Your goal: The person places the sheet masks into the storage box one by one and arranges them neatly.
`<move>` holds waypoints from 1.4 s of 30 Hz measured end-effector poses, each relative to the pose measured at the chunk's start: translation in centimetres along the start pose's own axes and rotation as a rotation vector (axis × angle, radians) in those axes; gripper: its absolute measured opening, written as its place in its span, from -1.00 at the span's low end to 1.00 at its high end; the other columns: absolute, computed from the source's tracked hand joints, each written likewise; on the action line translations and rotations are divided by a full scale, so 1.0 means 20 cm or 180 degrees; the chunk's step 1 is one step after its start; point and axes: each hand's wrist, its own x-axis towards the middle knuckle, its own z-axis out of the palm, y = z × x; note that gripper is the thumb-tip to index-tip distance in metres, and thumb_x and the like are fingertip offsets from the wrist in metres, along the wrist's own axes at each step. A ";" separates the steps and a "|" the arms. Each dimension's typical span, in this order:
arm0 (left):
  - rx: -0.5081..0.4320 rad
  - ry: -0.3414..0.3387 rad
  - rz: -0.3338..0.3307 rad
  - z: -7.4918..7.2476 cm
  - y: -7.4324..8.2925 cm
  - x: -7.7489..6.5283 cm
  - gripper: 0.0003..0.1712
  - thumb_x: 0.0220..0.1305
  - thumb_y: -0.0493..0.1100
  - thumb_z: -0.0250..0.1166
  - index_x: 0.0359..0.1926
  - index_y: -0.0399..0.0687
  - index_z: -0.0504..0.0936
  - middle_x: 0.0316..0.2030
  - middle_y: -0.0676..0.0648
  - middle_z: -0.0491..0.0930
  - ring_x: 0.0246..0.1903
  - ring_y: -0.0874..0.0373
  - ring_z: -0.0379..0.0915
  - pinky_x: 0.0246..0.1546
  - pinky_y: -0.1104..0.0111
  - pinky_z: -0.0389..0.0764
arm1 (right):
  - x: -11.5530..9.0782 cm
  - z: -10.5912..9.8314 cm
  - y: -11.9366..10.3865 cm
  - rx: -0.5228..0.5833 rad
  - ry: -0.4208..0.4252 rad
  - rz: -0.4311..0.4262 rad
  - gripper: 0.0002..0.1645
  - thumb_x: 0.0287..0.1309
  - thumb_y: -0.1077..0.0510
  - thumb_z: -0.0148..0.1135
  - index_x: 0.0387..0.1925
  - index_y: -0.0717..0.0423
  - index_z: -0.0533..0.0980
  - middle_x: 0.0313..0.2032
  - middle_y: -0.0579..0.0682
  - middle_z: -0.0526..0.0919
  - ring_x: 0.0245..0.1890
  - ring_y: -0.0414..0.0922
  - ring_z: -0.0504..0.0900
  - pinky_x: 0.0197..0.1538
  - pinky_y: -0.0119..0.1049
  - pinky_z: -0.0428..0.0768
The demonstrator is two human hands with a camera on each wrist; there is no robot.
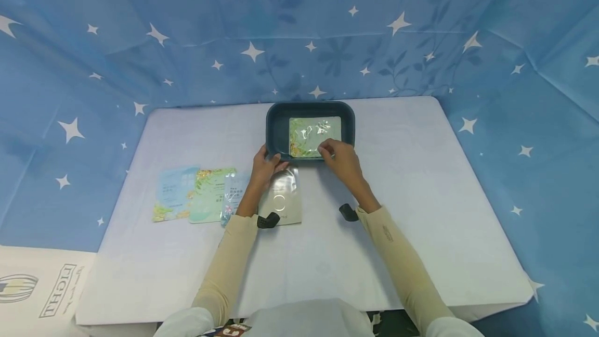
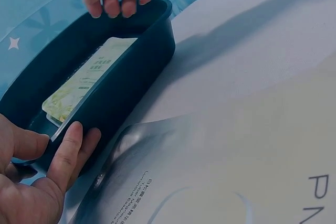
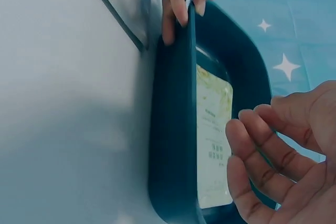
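Observation:
A dark teal rectangular tray [image 1: 281, 109] stands at the table's far middle. In it lies a shiny pale green sachet [image 1: 309, 134] with a leafy print. My left hand [image 1: 263, 170] grips the tray's near left rim, thumb on the inside and fingers along the outer wall, as the left wrist view shows. Over the tray's right side hovers my right hand [image 1: 343, 161], fingers loosely bent and nothing between them. In the right wrist view its fingertips [image 3: 236, 129] overlap the sachet's edge. A silver-cream pouch [image 1: 286, 196] lies just in front of the tray, partly behind the left hand.
Left of the left arm, a blue sachet [image 1: 175, 194], a green sachet [image 1: 208, 194] and a small light-blue packet [image 1: 232, 194] lie overlapping in a row. The white-covered table [image 1: 421, 170] is bordered by blue star-patterned cloth [image 1: 327, 40].

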 end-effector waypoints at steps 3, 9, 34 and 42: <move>0.0003 0.0030 -0.0013 0.00 0.00 0.00 -0.37 0.26 -0.43 0.00 0.32 -0.16 0.07 0.20 -0.24 0.18 0.00 -0.28 0.38 -0.16 0.34 0.64 | -0.05 0.02 -0.01 0.0096 -0.0101 0.0038 -0.83 0.17 0.03 0.14 -0.33 0.01 0.58 -0.47 -0.14 0.63 -0.47 -0.23 0.55 -0.47 -0.33 0.55; 0.0000 0.0033 0.0002 0.00 0.01 0.02 -0.37 0.25 -0.44 0.01 0.32 -0.16 0.09 0.18 -0.24 0.21 -0.02 -0.29 0.39 -0.18 0.35 0.66 | -0.15 0.09 -0.02 0.0413 -0.0428 0.0046 -0.84 0.18 0.09 0.12 -0.36 0.08 0.57 -0.56 -0.14 0.61 -0.59 -0.27 0.53 -0.55 -0.40 0.52; 0.0049 -0.0050 0.0077 -0.01 0.00 0.01 -0.38 0.24 -0.43 0.04 0.30 -0.18 0.12 0.14 -0.27 0.25 -0.32 -0.01 0.60 -0.18 0.34 0.65 | -0.31 0.29 -0.10 0.1170 -0.1405 0.1179 -0.69 0.09 0.00 0.21 -0.52 0.18 0.48 -0.68 -0.01 0.59 -0.74 -0.10 0.60 -0.70 -0.31 0.61; 0.0036 -0.0071 0.0050 -0.01 0.00 0.00 -0.39 0.25 -0.42 0.04 0.30 -0.18 0.11 0.14 -0.27 0.25 -0.30 -0.04 0.60 -0.17 0.35 0.65 | -0.29 0.32 -0.13 0.0304 -0.1489 0.1228 -0.61 -0.03 -0.20 0.26 -0.61 0.00 0.48 -0.79 -0.17 0.55 -0.77 -0.23 0.56 -0.67 -0.32 0.50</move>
